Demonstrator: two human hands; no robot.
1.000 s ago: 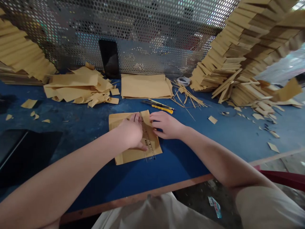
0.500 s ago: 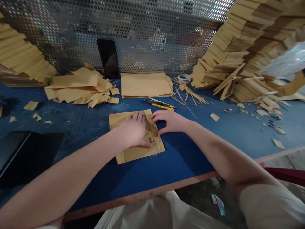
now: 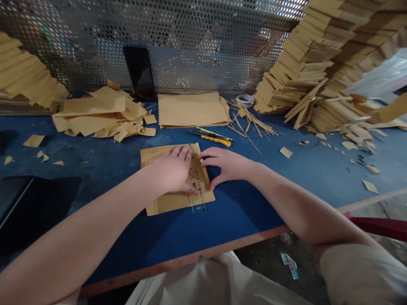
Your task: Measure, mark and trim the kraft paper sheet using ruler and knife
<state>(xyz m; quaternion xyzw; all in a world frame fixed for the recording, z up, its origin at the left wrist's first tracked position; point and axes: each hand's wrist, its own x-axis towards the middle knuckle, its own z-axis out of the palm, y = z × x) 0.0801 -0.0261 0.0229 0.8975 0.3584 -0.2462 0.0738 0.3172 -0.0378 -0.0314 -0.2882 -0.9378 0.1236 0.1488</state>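
A brown paper sheet (image 3: 165,203) lies flat on the blue table (image 3: 222,220) in front of me. A clear plastic ruler (image 3: 196,186) runs across its right part, front to back. My left hand (image 3: 171,171) presses flat on the paper and the ruler, fingers stretched out. My right hand (image 3: 227,165) rests at the paper's right edge, fingers spread, its fingertips touching the ruler. Neither hand holds anything.
A yellow utility knife (image 3: 216,140) lies just behind the paper. Behind it sit a stack of brown sheets (image 3: 192,110), a heap of paper offcuts (image 3: 98,114), a black phone (image 3: 140,78) against the perforated metal wall and a tape roll (image 3: 244,100). Tall piles of folded paper (image 3: 324,63) rise at right.
My right hand's fingers have spread and shifted slightly forward along the ruler. The view has drifted a little; the paper and left hand stay in place.
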